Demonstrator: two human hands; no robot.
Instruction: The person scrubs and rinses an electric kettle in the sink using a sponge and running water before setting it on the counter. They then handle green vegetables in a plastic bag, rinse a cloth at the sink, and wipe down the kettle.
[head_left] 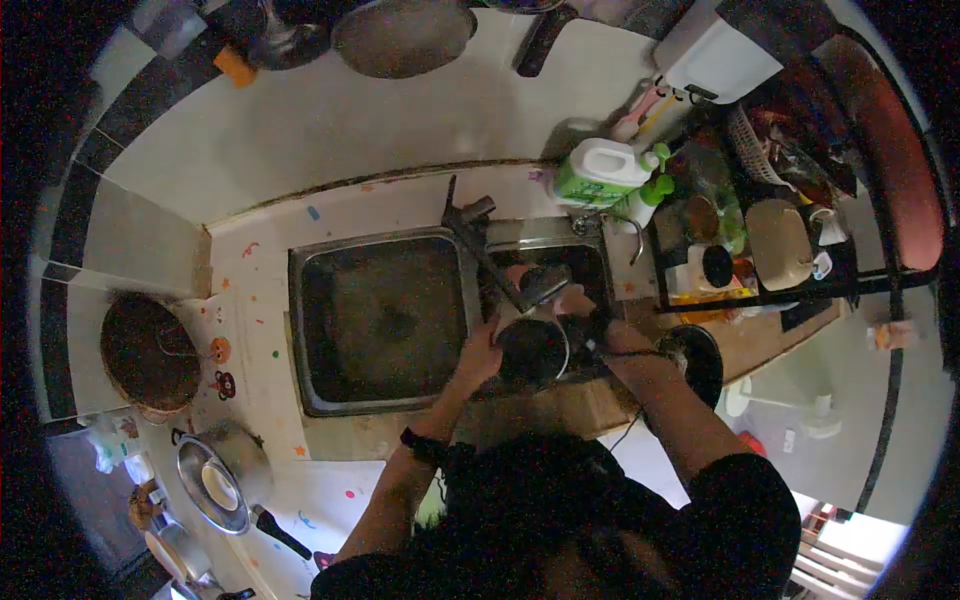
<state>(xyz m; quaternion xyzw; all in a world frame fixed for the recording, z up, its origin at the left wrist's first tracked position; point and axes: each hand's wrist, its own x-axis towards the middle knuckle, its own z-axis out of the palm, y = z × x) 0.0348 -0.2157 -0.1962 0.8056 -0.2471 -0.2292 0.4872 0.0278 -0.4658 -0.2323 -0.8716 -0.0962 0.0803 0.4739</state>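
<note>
A dark round pot (533, 354) with a light metal rim is tilted over the small right basin, under the faucet (497, 272). My left hand (484, 348) is closed on the left side of the pot, with a dark band around that wrist. On the pot's other side is my right hand (618, 342), beside a black part that may be a handle. Its fingers are lost in shadow. A pale pinkish shape (573, 301) shows just behind the pot; I cannot tell what it is.
The large sink basin (385, 320) lies left. A white-and-green jug (603, 172) stands behind the small basin, with a black rack (760, 293) of containers to the right. A metal pot (238, 460) and a dark round basket (150, 350) sit at the left.
</note>
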